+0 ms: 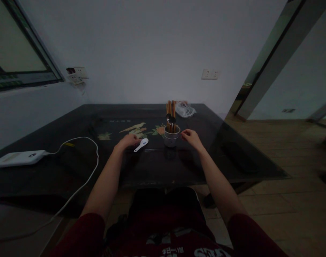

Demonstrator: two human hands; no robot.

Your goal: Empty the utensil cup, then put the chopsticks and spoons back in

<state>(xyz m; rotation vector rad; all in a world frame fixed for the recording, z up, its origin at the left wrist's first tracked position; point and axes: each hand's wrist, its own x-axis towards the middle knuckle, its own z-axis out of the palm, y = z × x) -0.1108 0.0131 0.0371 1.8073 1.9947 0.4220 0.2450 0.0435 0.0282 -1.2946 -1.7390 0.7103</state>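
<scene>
A white soup spoon [141,144] with a blue mark in its bowl lies on the dark table. My left hand [129,140] rests palm down just left of it, fingers stretched towards the spoon; whether the fingertips touch it I cannot tell. In the middle stands a light-coloured cup [171,140] with several wooden chopsticks [169,107] and dark metal spoons [172,120] upright in it. Close to the cup's right side is my right hand [192,138], its fingers loosely bent and apart, with nothing visible in them.
A crumpled clear plastic bag [184,109] lies behind the cup. On the left a white power bank-like device [19,158] trails a white cable [97,157] over the table's front edge. A dark flat object [239,157] lies at the right. Behind the table rises a wall [141,53].
</scene>
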